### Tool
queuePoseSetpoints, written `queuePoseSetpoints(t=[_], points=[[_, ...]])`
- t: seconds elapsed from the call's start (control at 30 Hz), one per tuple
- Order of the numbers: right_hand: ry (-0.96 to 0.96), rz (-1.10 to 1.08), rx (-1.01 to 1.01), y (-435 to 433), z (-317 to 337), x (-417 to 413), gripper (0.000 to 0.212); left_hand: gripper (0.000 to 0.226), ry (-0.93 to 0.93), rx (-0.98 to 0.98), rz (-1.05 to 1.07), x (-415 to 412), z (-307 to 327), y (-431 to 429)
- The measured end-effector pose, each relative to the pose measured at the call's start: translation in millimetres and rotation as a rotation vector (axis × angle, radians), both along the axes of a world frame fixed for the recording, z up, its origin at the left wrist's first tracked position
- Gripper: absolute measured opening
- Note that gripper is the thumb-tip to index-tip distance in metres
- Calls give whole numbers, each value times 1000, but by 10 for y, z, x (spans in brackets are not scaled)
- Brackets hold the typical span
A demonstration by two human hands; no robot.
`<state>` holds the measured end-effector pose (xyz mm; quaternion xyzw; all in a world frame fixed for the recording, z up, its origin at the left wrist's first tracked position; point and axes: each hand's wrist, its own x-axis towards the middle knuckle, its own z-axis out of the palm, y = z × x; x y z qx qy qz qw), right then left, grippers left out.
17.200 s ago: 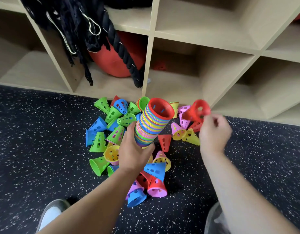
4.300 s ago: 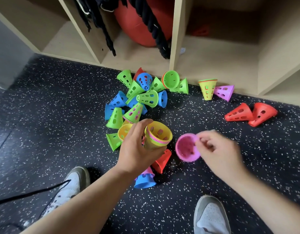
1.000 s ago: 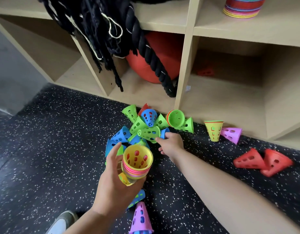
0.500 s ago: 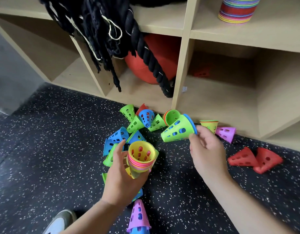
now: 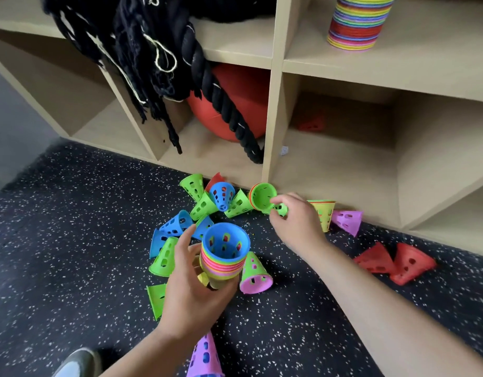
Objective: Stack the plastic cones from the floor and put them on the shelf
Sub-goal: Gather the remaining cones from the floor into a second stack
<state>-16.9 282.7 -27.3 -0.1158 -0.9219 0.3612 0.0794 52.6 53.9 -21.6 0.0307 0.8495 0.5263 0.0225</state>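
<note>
**Clerk:** Entry one, the left hand?

**Keeper:** Left hand (image 5: 191, 289), lower centre of the frame. The fingers and thumb were curled round the narrow lower part of the held stack (image 5: 225, 251), gripping it, with the forefinger raised along its left side. The stack was tilted with its mouth toward the camera. A blue cone sat innermost on top, with pink, orange and green rims banded below.

**Clerk:** Entry two?

**Keeper:** Right hand (image 5: 297, 224), centre right, with the forearm running in from the lower right corner. The fingers were bent, and the thumb and fingertips pinched the narrow end of a green cone (image 5: 263, 198). That cone lay on its side at the foot of the shelf (image 5: 275, 104), with an orange-red rim nested behind its own. Whether it touched the floor (image 5: 71, 240) could not be told.

**Clerk:** Around the hands?

**Keeper:** A pink cone (image 5: 254, 273) stood mouth down, just right of the held stack. Loose cones (image 5: 202, 205), green and blue, lay between and left of the hands. A yellow cone (image 5: 326, 213) and a purple cone (image 5: 346, 220) were just beyond the right hand. Two red cones (image 5: 392, 262) lay on their sides at right, well apart.

**Clerk:** Farther out?

**Keeper:** A tall stack (image 5: 357, 20) stood in the shelf's upper right compartment. A black rope (image 5: 221, 99) hung before a red ball (image 5: 234, 91) at upper centre. There was a shoe (image 5: 77, 361) at the bottom left.
</note>
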Motion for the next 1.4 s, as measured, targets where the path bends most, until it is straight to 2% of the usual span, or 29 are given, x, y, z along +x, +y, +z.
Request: queuePoseSetpoints(t=[0.13, 0.23, 0.3, 0.43, 0.53, 0.67, 0.7, 0.8, 0.97, 1.03, 1.13, 1.2, 1.27, 1.33, 1.4], points=[[-166, 144, 113, -68, -310, -422, 38, 105, 0, -16, 7, -50, -14, -77], [-198, 168, 231, -158, -418, -610, 21, 105, 12, -62, 5, -124, -16, -100], [-159, 106, 245, -165, -447, -656, 15, 104, 10, -88, 2, -180, -42, -106], [33, -119, -2, -112, -354, -490, 18, 105, -13, -124, 19, -286, -105, -64], [103, -256, -242, -19, -159, -190, 20, 106, -41, -139, 29, -355, -191, 20], [154, -291, -474, 73, 206, 221, 7, 106, -83, -153, 3, -418, -237, 196], [166, -285, -504, 74, 307, 308, 11, 106, -93, -149, -6, -429, -227, 246], [195, -182, -512, 56, 544, 515, 16, 104, -84, -150, -30, -456, -195, 379], [111, 161, -406, 4, 519, 605, 20, 103, -8, -123, -58, -462, -164, 448], [154, 122, -442, 12, 458, 585, 23, 105, 1, -109, -57, -459, -148, 440], [187, -67, -494, 66, 358, 552, 19, 105, -8, -98, -41, -445, -122, 395], [83, -186, -417, 115, 196, 531, 14, 106, -29, -90, -31, -442, -116, 351], [-121, -242, -300, 130, 14, 521, 10, 106, -51, -89, -31, -436, -105, 313], [-303, -211, -233, 83, -180, 520, 14, 107, -60, -102, -25, -425, -96, 290], [-356, -174, -216, 5, -377, 488, 10, 106, -60, -104, -9, -402, -103, 273]])
